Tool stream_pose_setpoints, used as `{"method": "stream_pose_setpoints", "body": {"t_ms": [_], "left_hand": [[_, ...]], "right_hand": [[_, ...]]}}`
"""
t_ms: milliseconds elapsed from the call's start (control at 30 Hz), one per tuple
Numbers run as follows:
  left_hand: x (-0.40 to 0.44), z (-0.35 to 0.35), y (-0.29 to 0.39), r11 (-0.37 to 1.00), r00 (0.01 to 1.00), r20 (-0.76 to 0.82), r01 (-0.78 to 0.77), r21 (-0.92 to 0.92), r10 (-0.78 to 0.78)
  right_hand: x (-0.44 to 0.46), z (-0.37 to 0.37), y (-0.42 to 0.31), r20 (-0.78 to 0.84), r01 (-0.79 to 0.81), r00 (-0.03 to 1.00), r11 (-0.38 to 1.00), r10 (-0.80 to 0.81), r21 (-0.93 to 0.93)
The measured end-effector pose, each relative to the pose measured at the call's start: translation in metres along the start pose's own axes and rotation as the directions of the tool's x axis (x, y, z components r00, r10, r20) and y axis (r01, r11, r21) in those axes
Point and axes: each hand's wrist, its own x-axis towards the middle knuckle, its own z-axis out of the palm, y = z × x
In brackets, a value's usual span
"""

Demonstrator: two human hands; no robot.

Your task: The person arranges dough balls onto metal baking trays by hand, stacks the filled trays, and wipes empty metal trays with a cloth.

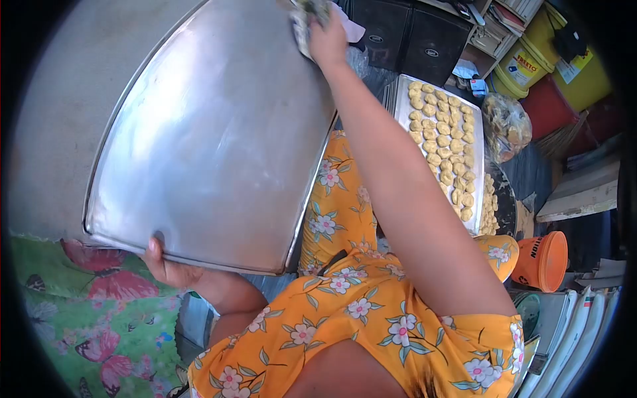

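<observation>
A large metal baking tray (pixel 212 132) stands tilted in front of me, its shiny face toward me. My left hand (pixel 166 264) grips its near lower edge, thumb over the rim and the other fingers hidden behind. At the far right edge my right hand (pixel 328 41) presses a crumpled patterned cloth (pixel 304 26) against the metal; hand and cloth are slightly blurred. Right of my arm, another tray (pixel 472 166) bears rows of small yellow dough pieces (pixel 443 126).
More dough pieces (pixel 490 205) lie beside the loaded tray. An orange bucket (pixel 541 261), a filled plastic bag (pixel 507 126) and yellow buckets (pixel 524 66) stand at right. Black speakers (pixel 434 46) are at the back. A green butterfly-print cloth (pixel 99 318) lies at lower left.
</observation>
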Motion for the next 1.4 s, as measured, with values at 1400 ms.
{"method": "stream_pose_setpoints", "body": {"t_ms": [1400], "left_hand": [[-0.203, 0.177, -0.356, 0.561, -0.197, 0.798, -0.803, 0.202, -0.569]], "right_hand": [[-0.028, -0.493, 0.173, 0.133, -0.622, 0.763, 0.664, 0.632, 0.414]]}}
